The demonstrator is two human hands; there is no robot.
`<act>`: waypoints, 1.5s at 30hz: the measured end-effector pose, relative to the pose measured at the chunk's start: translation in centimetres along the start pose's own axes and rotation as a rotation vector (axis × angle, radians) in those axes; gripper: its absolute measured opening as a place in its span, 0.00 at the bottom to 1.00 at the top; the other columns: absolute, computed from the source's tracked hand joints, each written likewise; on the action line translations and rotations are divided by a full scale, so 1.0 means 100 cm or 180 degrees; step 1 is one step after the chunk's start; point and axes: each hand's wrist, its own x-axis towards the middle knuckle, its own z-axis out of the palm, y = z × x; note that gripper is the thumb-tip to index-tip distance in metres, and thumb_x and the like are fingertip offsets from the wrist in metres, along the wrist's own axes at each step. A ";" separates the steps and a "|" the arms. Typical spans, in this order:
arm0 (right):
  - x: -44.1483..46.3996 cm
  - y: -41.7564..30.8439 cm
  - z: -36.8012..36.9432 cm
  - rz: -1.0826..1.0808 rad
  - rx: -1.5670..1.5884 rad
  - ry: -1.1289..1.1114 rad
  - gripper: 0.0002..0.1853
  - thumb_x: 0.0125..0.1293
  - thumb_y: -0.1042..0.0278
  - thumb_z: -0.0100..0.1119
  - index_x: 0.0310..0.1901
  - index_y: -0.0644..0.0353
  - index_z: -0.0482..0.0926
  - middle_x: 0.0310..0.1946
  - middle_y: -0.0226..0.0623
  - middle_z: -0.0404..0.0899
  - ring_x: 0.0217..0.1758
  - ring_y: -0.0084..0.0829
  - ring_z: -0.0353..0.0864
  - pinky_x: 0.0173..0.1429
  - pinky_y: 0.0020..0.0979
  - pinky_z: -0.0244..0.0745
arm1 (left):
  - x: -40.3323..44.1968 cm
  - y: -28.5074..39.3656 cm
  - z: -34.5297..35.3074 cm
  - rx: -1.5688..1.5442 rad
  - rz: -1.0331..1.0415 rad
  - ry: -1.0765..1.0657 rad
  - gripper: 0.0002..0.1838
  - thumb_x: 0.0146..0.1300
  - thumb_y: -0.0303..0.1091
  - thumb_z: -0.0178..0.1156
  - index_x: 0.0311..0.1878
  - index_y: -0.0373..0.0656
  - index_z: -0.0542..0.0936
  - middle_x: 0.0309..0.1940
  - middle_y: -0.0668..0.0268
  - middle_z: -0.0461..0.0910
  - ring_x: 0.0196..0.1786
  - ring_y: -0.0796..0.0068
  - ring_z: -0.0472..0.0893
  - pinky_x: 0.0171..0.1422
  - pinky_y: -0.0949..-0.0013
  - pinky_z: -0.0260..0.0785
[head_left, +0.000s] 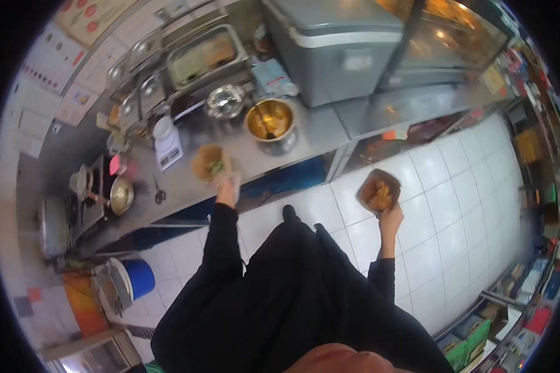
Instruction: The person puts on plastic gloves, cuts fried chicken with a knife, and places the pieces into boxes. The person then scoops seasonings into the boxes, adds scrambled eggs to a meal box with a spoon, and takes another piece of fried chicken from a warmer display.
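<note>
Right fingers (pixel 389 215) are clamping a fried-food box (pixel 378 190); left fingers (pixel 221 179), grip unclear, are resting at a greens box's (pixel 204 160) near side.

Grey cooler box (pixel 336 65) — seated on metal surface (pixel 314 127) | printed sheets (pixel 55 57) posted on wall (pixel 74 143) | blue bucket (pixel 142 278) placed on tiled floor (pixel 460 193)

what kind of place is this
Probably a small takeaway kitchen: a steel pan of orange sauce, a kitchen scale on the metal counter, and a box of fried-looking food.
</note>
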 end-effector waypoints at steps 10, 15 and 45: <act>0.127 0.023 -0.026 -0.0128 0.0352 0.0130 0.10 0.62 0.76 0.47 0.42 0.67 0.77 0.27 0.57 0.80 0.35 0.58 0.82 0.41 0.50 0.76 | 0.026 0.037 -0.006 -0.0598 -0.0940 -0.0309 0.15 0.67 0.40 0.57 0.40 0.37 0.83 0.31 0.53 0.82 0.36 0.58 0.81 0.44 0.61 0.71; 0.199 0.019 -0.057 -0.0234 0.0085 -0.0187 0.12 0.63 0.74 0.50 0.45 0.69 0.77 0.28 0.58 0.81 0.30 0.52 0.84 0.37 0.45 0.79 | 0.029 0.054 -0.009 0.0911 -0.0107 0.0096 0.13 0.67 0.34 0.55 0.36 0.32 0.82 0.32 0.58 0.81 0.36 0.66 0.82 0.40 0.63 0.74; 0.619 0.309 -0.347 0.0180 0.0481 -0.0226 0.11 0.61 0.76 0.50 0.43 0.68 0.78 0.29 0.57 0.81 0.34 0.54 0.83 0.40 0.45 0.77 | 0.126 0.588 0.258 -0.7046 -0.2623 0.0184 0.20 0.73 0.32 0.47 0.64 0.35 0.70 0.59 0.53 0.74 0.58 0.54 0.74 0.61 0.51 0.74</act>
